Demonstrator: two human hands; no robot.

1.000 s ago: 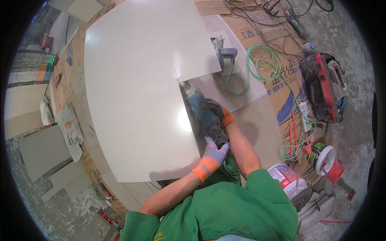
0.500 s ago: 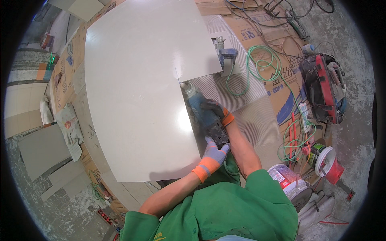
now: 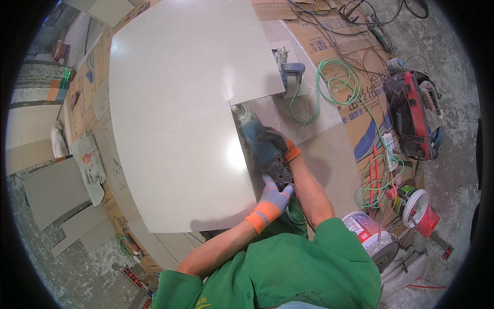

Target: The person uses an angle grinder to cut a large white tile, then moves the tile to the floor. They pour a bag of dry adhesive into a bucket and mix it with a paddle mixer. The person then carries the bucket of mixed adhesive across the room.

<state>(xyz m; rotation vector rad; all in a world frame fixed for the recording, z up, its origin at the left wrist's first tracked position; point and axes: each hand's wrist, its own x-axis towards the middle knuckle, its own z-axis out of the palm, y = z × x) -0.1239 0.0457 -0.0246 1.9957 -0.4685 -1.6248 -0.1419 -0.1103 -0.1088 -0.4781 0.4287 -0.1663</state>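
A blue angle grinder (image 3: 256,136) slants along the cut-out edge of a large pale tile slab (image 3: 175,129), its metal head close to the inner corner of the cut-out. My right hand (image 3: 278,141), in a dark glove with an orange cuff, is closed round the grinder's body. Gripping the dark rear end of the same tool is my left hand (image 3: 271,200), in a grey-purple and orange glove. The grinder's disc is hidden from view. Beyond the slab's right edge rests a second blue power tool (image 3: 292,68), touched by neither hand.
Right of the slab, a green cord (image 3: 337,77) lies coiled over flattened cardboard (image 3: 329,38). Further right are a black and red tool bag (image 3: 416,113) and a white power strip (image 3: 389,149). Buckets (image 3: 368,232) stand near my right elbow. Grey tile pieces (image 3: 54,193) lie at left.
Almost nothing differs. Both hands keep their hold on the grinder, and its head stays by the inner corner of the slab's cut-out.
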